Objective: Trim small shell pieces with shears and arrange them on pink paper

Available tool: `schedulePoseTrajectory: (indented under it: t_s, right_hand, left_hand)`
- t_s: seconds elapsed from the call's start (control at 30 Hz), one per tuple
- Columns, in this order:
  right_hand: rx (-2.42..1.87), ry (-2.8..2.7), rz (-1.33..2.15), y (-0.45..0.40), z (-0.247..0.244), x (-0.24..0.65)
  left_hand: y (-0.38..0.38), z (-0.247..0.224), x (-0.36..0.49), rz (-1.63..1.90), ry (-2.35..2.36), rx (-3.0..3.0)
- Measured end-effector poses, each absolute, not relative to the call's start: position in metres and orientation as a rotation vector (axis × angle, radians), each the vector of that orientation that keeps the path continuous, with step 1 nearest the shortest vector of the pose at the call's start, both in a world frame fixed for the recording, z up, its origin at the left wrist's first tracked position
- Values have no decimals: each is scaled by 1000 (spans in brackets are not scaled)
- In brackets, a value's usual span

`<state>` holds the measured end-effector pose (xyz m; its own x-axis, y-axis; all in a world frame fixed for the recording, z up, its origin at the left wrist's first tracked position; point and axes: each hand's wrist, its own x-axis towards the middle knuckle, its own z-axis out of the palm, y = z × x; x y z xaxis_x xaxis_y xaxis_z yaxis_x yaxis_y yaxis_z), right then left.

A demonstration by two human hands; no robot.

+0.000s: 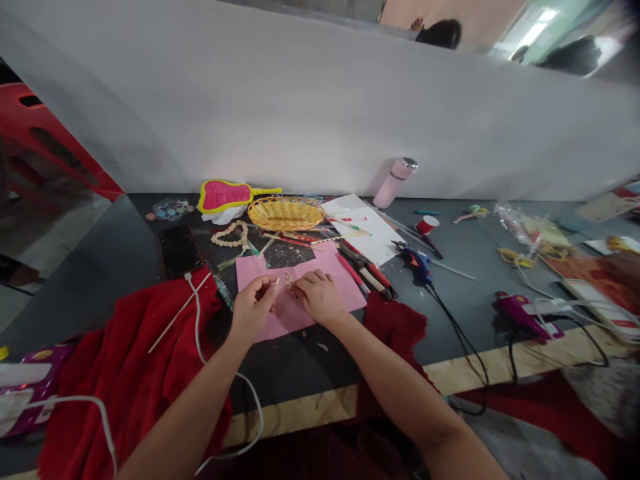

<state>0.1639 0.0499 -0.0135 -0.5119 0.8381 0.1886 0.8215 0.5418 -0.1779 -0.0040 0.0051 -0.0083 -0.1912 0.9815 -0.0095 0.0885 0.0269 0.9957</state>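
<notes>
My left hand (254, 303) is over the left part of a pink paper sheet (285, 317), its thumb and index finger pinched on a small pale piece (277, 282). My right hand (320, 295) rests on the same sheet, fingers bent down beside a little heap of pale bits (289, 281). Whether its fingers grip any of them is hidden. Just beyond the hands stands a yellow woven basket (286, 213), with a heart-shaped pale ring (230, 235) to its left.
Right of the sheet lie pliers (375, 280), a blue glue gun (416, 262) and a red thread spool (427, 225). A pink bottle (393, 185) stands by the white partition (300, 100). At left are a phone (180, 249) and red cloth (135, 360) with a white cable (197, 313).
</notes>
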Motion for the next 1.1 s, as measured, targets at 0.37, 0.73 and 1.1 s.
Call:
schedulePoseTrajectory:
  t_s: [0.37,0.73,1.1]
  right_hand:
    - [-1349,-2481,118,52,-12,162]
    - [-1145,-2357,270,44,-6,165]
    - [-916,-2651,448,37,1,189]
  left_hand:
    - [6,-8,-4,1317,1414,1126]
    - [3,-4,2,1223,1291,978]
    - [6,-6,-4,1293,1338,1001]
